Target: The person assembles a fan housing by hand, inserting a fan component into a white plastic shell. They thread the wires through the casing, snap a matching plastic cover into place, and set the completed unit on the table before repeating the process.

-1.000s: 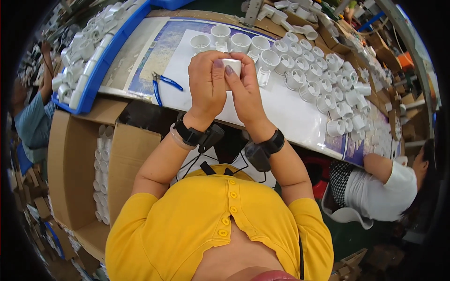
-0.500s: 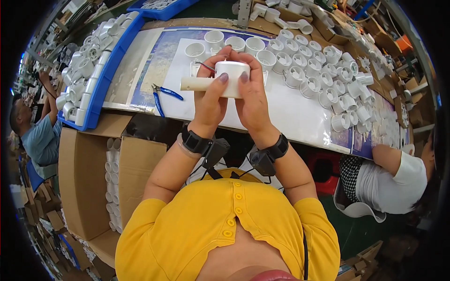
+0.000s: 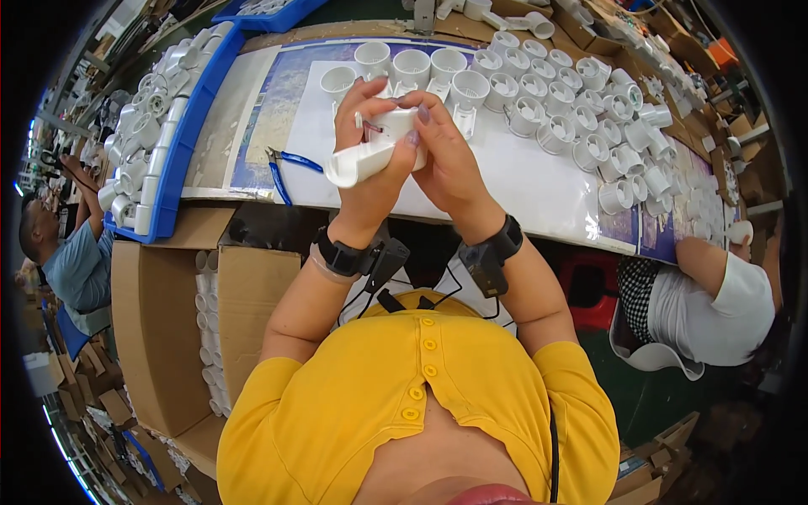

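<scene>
A white plastic housing (image 3: pixel 358 165), with a rounded cup-like body and a trough-shaped handle, is held above the table between my two hands. My left hand (image 3: pixel 369 187) is closed round its left side, the thumb lying along the handle. My right hand (image 3: pixel 459 172) grips the body from the right, with thumb and fingertips near its upper edge. A short dark-and-red wire (image 3: pixel 370 127) shows at the body; fingers cover part of the housing. Just beyond my hands stand several white cup-shaped housings (image 3: pixel 412 66). Blue-handled nippers (image 3: pixel 280 172) lie open on the table to the left.
Rows of white cups with inserts (image 3: pixel 555 133) fill the table's right side. At the left a blue tray (image 3: pixel 187 126) is heaped with white parts. An open cardboard box (image 3: pixel 160 337) of white tubes stands below it. Co-workers sit left (image 3: pixel 80 265) and right (image 3: pixel 703 316).
The housing has been turned and tilted in my hands, so its trough-shaped handle now points toward me at lower left. My right fingers have shifted to the upper edge.
</scene>
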A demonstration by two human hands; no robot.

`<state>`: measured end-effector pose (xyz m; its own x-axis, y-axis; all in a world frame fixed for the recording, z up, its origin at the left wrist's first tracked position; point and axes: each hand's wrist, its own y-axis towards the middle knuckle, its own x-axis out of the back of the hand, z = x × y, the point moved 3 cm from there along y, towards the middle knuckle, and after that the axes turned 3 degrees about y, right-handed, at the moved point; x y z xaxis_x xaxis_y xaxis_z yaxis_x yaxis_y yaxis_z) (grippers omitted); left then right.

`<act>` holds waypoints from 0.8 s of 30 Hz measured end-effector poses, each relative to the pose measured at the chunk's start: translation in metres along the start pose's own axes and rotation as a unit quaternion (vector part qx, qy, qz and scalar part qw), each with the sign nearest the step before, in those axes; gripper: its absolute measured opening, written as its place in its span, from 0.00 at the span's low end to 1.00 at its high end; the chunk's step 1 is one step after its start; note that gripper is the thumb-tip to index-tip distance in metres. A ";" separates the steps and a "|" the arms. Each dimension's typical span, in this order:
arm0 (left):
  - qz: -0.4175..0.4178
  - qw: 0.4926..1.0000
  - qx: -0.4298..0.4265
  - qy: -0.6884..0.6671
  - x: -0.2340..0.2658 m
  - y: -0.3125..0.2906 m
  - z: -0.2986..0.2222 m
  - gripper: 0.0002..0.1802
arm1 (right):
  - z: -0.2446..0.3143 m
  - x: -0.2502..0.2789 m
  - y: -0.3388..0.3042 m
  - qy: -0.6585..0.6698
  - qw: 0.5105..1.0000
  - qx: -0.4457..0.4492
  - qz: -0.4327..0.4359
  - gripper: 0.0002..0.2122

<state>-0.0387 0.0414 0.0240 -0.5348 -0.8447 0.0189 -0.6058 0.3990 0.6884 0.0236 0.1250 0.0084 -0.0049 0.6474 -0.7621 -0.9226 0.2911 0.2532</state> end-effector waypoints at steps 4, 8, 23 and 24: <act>0.026 0.995 -0.037 0.089 0.004 -0.006 0.005 0.21 | -0.004 0.010 -0.002 0.003 1.000 0.010 -0.006 0.12; 0.044 0.996 -0.020 0.072 0.005 -0.010 0.004 0.29 | -0.002 0.006 -0.001 0.006 1.000 -0.028 -0.013 0.13; 0.068 0.990 -0.046 0.117 0.010 -0.015 -0.012 0.35 | -0.006 0.002 -0.001 -0.050 0.998 -0.036 0.020 0.13; 0.065 0.987 -0.059 0.132 0.012 -0.015 -0.011 0.33 | -0.007 -0.001 -0.001 -0.049 0.998 -0.025 0.007 0.12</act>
<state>-0.0296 0.0212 0.0223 -0.4219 -0.8587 0.2910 -0.4606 0.4795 0.7470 0.0214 0.1192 0.0048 0.0176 0.7178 -0.6960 -0.9409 0.2473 0.2313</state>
